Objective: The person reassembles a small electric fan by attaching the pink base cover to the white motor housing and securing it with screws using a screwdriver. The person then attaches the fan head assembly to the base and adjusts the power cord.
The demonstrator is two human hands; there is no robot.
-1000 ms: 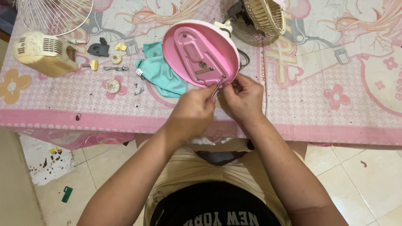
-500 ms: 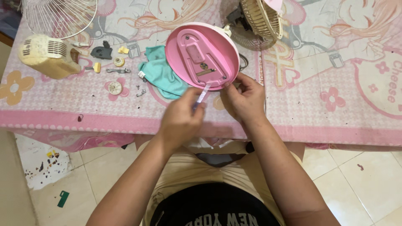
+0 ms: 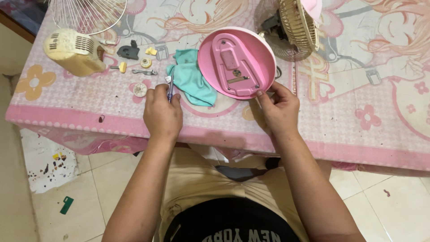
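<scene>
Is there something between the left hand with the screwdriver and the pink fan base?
Yes. The teal cloth lies on the table between the left hand, which grips the screwdriver, and the pink fan base. The right hand touches the base's lower edge.

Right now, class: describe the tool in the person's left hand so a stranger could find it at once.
Start at the pink patterned table, then the teal cloth left of the tilted pink oval base. Beside the cloth, the left hand grips a slim screwdriver: the only long, upright thing among small loose parts.
</scene>
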